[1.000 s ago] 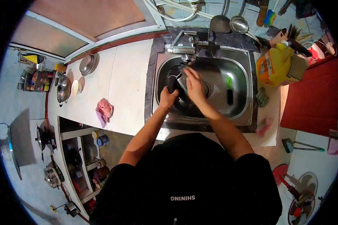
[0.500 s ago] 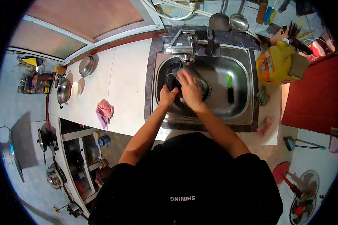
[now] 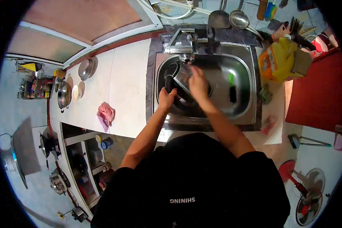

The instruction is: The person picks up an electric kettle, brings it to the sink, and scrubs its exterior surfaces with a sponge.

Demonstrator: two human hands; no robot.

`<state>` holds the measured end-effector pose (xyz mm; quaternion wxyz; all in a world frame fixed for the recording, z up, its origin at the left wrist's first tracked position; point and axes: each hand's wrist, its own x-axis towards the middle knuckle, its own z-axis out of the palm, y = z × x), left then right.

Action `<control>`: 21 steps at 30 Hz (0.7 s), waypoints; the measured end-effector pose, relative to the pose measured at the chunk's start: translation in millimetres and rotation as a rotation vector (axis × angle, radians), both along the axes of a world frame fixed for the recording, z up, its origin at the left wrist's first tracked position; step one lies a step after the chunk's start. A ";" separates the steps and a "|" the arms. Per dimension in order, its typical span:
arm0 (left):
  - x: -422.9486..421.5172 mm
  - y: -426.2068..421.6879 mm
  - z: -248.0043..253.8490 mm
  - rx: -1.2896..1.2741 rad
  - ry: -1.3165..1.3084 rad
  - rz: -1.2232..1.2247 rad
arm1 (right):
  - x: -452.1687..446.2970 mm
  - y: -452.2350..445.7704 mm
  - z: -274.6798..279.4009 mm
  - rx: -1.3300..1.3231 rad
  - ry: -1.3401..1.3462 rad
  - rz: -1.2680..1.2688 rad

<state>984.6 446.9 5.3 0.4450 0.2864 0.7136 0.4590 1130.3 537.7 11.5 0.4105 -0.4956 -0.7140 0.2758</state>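
The metal vessel [image 3: 183, 78], perhaps a jug or kettle, is in the left part of the sink [image 3: 225, 106], just beyond the left hand [image 3: 166, 99], below the faucet [image 3: 179, 49]. That hand is closed around its black handle [image 3: 169, 83], thumb toward the right hand [image 3: 198, 84]. The right hand is at the vessel's right side, its fingers blurred and reaching forward; whether they pinch anything cannot be told. Right of both hands, a green-and-black brush [image 3: 232, 87] lies in the sink. Farther right, past the rim, sit a dull green scrubber [image 3: 266, 94] and, beyond it, a yellow-and-orange bag [image 3: 278, 60]. Well left of the grip, a pink cloth [image 3: 106, 113] lies crumpled on the white counter [image 3: 129, 87], with a pale bowl [image 3: 76, 92] farther out.
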 end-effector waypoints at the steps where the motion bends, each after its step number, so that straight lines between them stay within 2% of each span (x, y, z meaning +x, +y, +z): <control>1: 0.3 -2.5 3.2 -0.034 -0.025 0.006 | 12.6 7.4 -19.8 -0.228 0.008 -0.064; 3: -8.2 -8.3 -9.4 -0.009 0.003 -0.029 | 39.3 16.1 -48.9 -0.671 0.087 -0.174; 4: -9.8 -9.6 -14.1 0.005 0.014 -0.052 | 46.3 19.0 -67.3 -0.744 0.006 -0.168; 5: 5.9 -7.3 18.1 0.008 -0.065 -0.079 | 53.3 22.1 -86.6 -0.815 -0.078 -0.156; 8: 13.5 -6.4 6.9 -0.006 0.088 -0.128 | 30.2 4.8 -33.4 -0.323 -0.025 -0.157; 9: 12.5 -5.6 -1.7 0.011 0.088 -0.134 | 21.0 4.8 -8.5 -0.159 0.077 -0.070; 11: 24.0 -5.4 14.8 0.066 0.131 -0.138 | 4.9 13.2 10.8 0.152 0.261 0.100; 14: 24.2 -13.5 25.4 0.025 0.118 -0.133 | 6.8 33.1 -26.0 -0.278 0.319 -0.028; 15: 21.6 -15.2 26.3 -0.007 0.099 -0.127 | 9.9 45.3 -24.5 -0.411 0.187 -0.043; 16: 18.9 -17.9 24.7 -0.020 0.105 -0.133 | 22.0 50.8 -25.1 -0.663 0.086 0.005; 18: 12.5 -18.1 20.5 -0.042 0.113 -0.154 | 16.9 48.1 -23.6 -0.514 0.050 -0.013; 20: 13.8 -19.3 25.0 -0.020 0.057 -0.129 | -0.1 38.0 -17.2 -0.187 0.249 0.106; 21: 15.2 -21.5 27.9 -0.013 0.028 -0.115 | 0.2 26.2 7.2 -0.121 0.198 0.143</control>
